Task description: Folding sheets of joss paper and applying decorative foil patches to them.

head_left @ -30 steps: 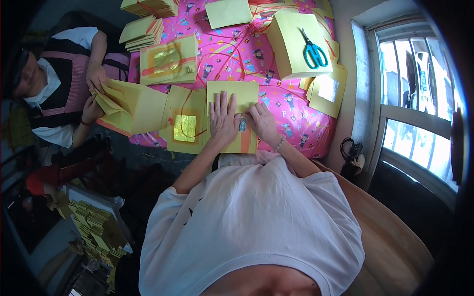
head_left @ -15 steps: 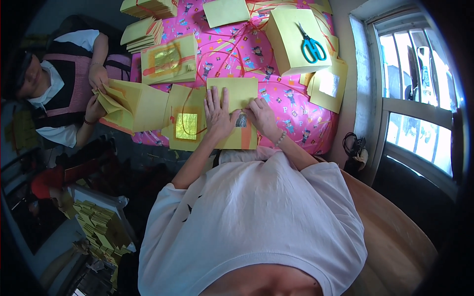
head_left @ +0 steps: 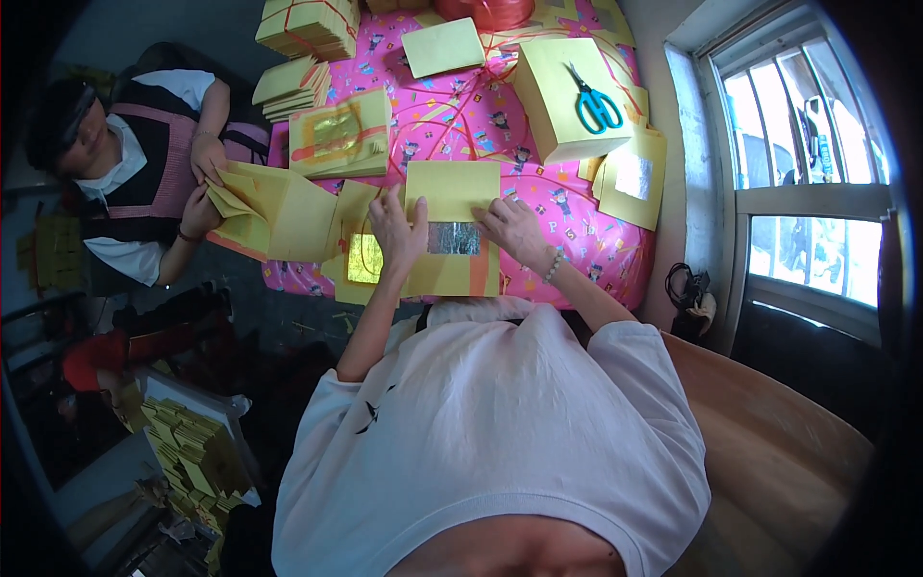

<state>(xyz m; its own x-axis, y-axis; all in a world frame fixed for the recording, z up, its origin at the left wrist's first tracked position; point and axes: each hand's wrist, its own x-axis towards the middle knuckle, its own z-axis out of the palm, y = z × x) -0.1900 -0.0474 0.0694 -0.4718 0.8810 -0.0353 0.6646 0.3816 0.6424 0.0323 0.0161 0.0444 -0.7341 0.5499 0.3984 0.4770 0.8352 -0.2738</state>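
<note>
In front of me lies a sheet of yellow paper point(head_left: 452, 192) with a silver foil patch point(head_left: 454, 238) and an orange stripe near its lower right. My left hand point(head_left: 396, 231) is at the sheet's left edge, thumb and fingers apart, the thumb lying over the paper. At the right edge, beside the foil, my right hand point(head_left: 512, 231) has its fingers bent and pinched on the paper. Partly under my left forearm is another yellow sheet with a gold foil patch point(head_left: 365, 258). My fingertips' undersides are hidden.
At left, another person's hands point(head_left: 204, 183) hold folded yellow paper point(head_left: 279, 216). Teal-handled scissors point(head_left: 598, 108) lie on a yellow paper stack point(head_left: 548, 96). Tied paper bundles point(head_left: 306, 29) and red string cover the pink patterned tablecloth point(head_left: 433, 106). A barred window point(head_left: 812, 144) is at right.
My left hand has lifted from lying flat on the paper and slid left to its edge, exposing more of the silver foil. My right hand has stayed near the right edge.
</note>
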